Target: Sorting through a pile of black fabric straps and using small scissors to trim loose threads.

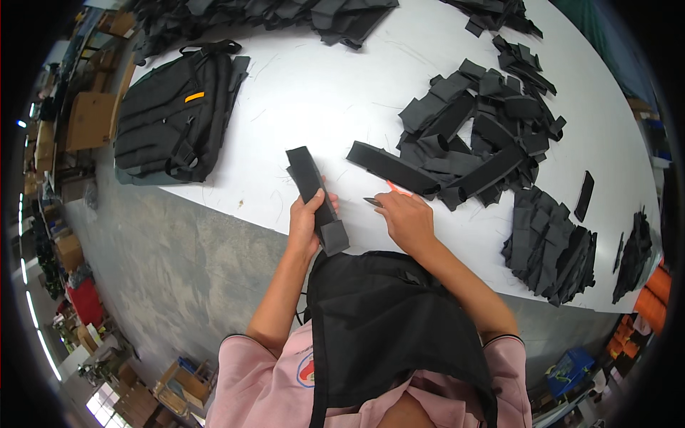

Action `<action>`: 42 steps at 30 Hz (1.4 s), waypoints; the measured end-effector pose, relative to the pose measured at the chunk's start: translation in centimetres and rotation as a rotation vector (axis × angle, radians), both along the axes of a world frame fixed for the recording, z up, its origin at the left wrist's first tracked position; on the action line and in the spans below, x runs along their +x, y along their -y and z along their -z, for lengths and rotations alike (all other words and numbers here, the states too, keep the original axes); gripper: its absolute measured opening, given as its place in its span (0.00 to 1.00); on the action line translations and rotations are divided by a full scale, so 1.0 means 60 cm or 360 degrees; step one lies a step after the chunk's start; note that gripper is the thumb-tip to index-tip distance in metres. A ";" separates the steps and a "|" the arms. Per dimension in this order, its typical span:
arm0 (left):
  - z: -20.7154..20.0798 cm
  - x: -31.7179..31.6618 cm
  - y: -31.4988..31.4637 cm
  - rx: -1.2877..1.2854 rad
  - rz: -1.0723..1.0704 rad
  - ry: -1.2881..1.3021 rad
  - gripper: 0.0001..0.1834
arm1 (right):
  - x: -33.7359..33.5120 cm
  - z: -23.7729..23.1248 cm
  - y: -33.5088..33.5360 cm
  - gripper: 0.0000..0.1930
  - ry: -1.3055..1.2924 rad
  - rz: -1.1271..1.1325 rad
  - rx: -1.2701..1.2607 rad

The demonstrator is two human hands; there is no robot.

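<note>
So, head view, the only one here: the dark strip is in the left hand, thumb on top, fingers wrapped under and peeking out on the right side. Its long axis runs from far left to near right, with a squarish grey flap at the near end. The right hand sits just to the right, apart from the strip, curled and pinching a small pointed tool whose tip aims left, pretty much at the strip's side. So left hand's on it, right hand's across a small gap over the desk.

Hard to make out: most of the tool is hidden in the right fist, so no clue what kind it is. Can't tell if the orange-red bit beside it belongs to it, whether the strip is one layer or several, or if its near end touches the apron.
</note>
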State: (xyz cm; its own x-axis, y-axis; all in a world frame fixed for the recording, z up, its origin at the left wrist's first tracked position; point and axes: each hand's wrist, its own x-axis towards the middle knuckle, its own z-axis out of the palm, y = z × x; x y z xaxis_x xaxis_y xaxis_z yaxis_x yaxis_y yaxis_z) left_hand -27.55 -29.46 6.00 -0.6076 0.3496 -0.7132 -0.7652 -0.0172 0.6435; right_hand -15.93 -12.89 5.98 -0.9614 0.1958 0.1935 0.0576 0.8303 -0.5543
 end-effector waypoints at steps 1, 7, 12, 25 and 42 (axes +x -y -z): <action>0.001 0.002 0.004 -0.0014 0.0003 -0.0043 0.20 | 0.000 -0.005 -0.007 0.09 -0.0001 0.0003 0.0006; 0.050 0.019 -0.031 0.0085 0.0299 0.0093 0.22 | -0.015 0.021 -0.076 0.23 0.0772 0.0600 -0.0037; 0.068 0.029 -0.082 0.0394 0.0030 0.0661 0.17 | -0.003 0.022 -0.090 0.14 0.0651 0.0779 -0.0326; 0.020 -0.019 -0.142 0.0008 0.0460 -0.0020 0.15 | 0.043 -0.052 -0.021 0.11 0.0058 0.0754 -0.1882; -0.379 -0.068 -0.303 0.1268 0.0602 -0.1289 0.13 | -0.023 -0.236 -0.284 0.18 -0.0804 0.0578 0.0999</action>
State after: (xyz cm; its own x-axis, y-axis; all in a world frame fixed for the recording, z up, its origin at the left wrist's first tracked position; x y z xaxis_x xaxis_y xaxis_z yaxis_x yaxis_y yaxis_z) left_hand -31.62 -11.29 28.71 -0.5437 0.7728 0.3274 -0.1851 -0.4909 0.8513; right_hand -17.30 4.12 20.15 -0.6313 0.1872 0.7526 0.2483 0.9681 -0.0326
